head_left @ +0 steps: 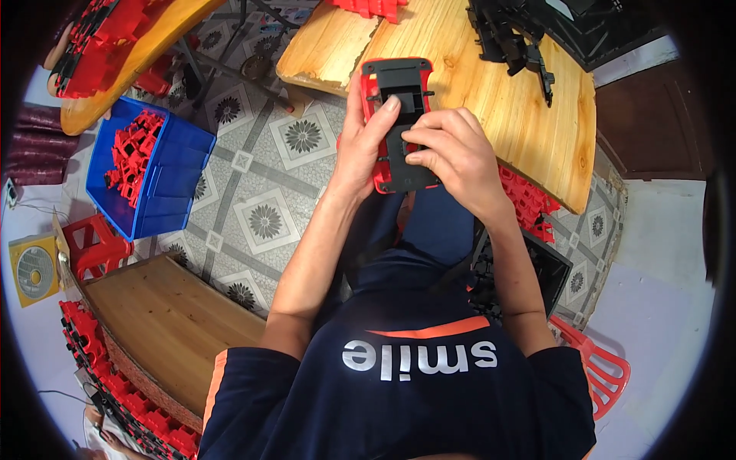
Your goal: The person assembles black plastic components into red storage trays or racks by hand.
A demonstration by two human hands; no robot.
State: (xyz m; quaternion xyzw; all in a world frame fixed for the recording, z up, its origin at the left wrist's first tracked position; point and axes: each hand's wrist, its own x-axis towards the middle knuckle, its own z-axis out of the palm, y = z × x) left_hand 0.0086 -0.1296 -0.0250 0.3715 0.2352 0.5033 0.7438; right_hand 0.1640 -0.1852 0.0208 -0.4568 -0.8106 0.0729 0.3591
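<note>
A red plastic shell with a black plate along its middle (410,175) is held up in front of me, over the near edge of the wooden table; short dark pegs stick out at its sides, like the underside of a toy car. My left hand (359,146) grips its left side, the thumb pressed on the black plate beside a square recess. With thumb and fingers pinched together, my right hand (457,157) touches the plate's right middle. Its fingertips hide whatever small part may be between them.
Black plastic parts (506,38) lie on the wooden table (491,100), with red parts (372,6) at its far edge. A blue bin (165,180) of red pieces stands on the floor to the left. Red pieces (529,201) and a black crate (548,268) sit by my right arm.
</note>
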